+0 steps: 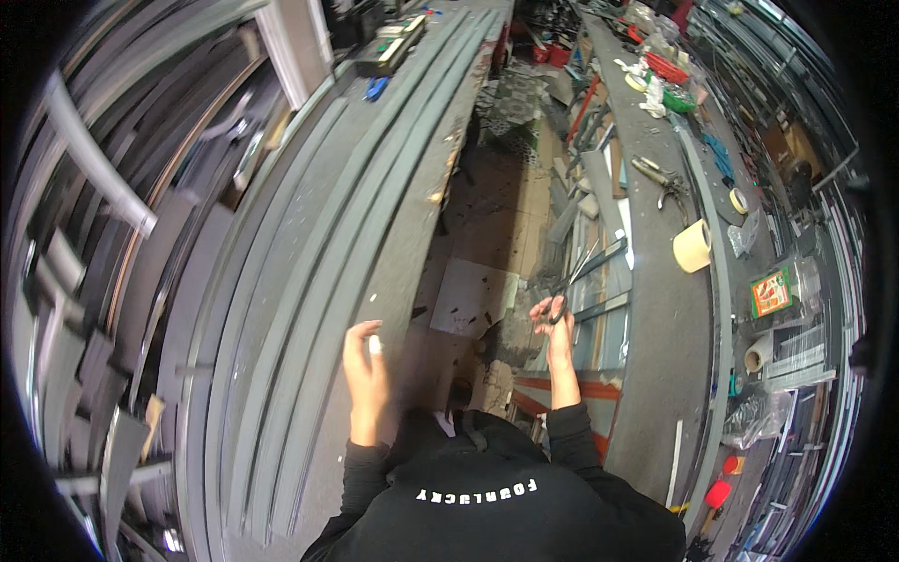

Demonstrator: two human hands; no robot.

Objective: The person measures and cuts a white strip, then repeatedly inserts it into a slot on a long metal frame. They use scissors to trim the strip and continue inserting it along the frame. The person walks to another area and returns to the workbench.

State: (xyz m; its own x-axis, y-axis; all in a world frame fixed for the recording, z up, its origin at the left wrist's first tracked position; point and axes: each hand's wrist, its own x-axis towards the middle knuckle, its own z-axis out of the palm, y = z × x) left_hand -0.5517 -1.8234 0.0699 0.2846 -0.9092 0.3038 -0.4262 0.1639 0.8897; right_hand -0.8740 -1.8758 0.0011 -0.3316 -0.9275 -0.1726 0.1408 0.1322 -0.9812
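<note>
Scissors (pixel 556 311) are in my right hand (pixel 552 323), with fingers closed round the dark handles and the thin blades pointing up and away. That hand is over the gap between the two benches, close to the right one. My left hand (pixel 365 370) is raised beside the inner edge of the left bench, slightly blurred. Its fingers look apart, and a small white patch, perhaps tape or a dressing, shows on one of them. Left of it, several long grey strips (pixel 323 253) run lengthwise along the left bench (pixel 398 239).
On the right bench (pixel 655 375) stand a pale yellow tape roll (pixel 692 246) and metal pliers-like tools (pixel 660 176). Farther back are a red basket (pixel 665 69) and a green basket (pixel 678 99). Offcuts (pixel 582 211) fill the space beside the aisle. A blue tool (pixel 376 89) lies far left.
</note>
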